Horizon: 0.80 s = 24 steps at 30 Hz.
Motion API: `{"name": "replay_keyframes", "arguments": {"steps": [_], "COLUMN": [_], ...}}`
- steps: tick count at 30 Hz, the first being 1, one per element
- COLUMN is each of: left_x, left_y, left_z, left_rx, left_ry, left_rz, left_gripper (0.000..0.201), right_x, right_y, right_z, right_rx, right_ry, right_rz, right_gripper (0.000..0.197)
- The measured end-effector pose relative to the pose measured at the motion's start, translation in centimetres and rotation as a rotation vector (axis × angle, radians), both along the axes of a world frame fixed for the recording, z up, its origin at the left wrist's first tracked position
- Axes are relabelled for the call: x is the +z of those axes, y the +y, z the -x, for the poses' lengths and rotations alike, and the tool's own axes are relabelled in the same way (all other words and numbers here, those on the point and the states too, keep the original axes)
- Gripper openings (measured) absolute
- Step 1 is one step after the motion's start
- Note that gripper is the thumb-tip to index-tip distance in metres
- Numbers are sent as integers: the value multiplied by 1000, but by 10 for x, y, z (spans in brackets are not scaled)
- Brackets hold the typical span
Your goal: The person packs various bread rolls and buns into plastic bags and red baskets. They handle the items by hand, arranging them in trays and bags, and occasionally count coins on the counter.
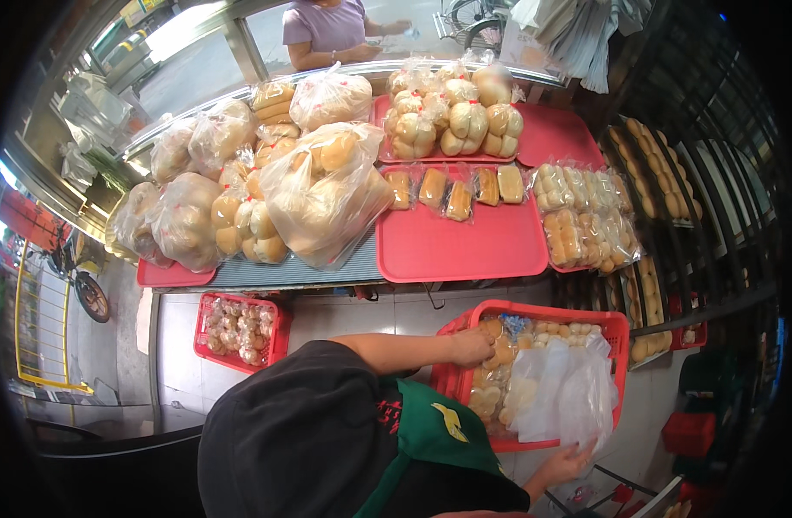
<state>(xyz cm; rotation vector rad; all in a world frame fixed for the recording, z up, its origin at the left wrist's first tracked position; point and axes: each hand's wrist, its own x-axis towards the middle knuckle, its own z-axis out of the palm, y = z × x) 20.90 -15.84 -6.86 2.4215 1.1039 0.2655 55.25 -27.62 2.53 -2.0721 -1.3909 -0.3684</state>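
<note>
A red plastic crate [622, 345] holds packs of round buns [485, 399] in clear wrap, with whitish plastic bags [561, 393] lying over part of them. My left hand [472, 345] reaches across the crate's left rim and is closed beside the bagged buns; its fingertips are partly hidden, so what it grips is not plain. At the crate's near right corner, my right hand [570, 462] pinches the edge of the plastic bags. A small blue piece of wrapping [514, 325] shows among the buns near my left hand.
Ahead is a counter with large bags of bread [327, 194], a red tray [460, 250] with small wrapped loaves, and bun packs [460, 121]. A red basket [279, 341] of small buns stands on the floor. Bread racks [659, 173] line the right. Someone in purple [327, 30] stands outside.
</note>
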Motion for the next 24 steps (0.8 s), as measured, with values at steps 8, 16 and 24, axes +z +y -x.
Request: {"name": "replay_keyframes", "arguments": {"steps": [8,16,24], "left_x": [9,11,17], "left_y": [5,10,51], "left_z": [7,8,-35], "left_rx": [87,59,90], "left_ry": [-22,-230,-72], "left_rz": [45,50,87], "left_gripper": [29,24,47], "right_x": [71,-63,-78], "right_y": [-58,-141,-138], "right_z": [-92,-22,9], "right_rx": [-439,-235,-337], "right_ry": [-654,332,624], "right_rz": [-16,907,499], "right_gripper": [35,49,46]}}
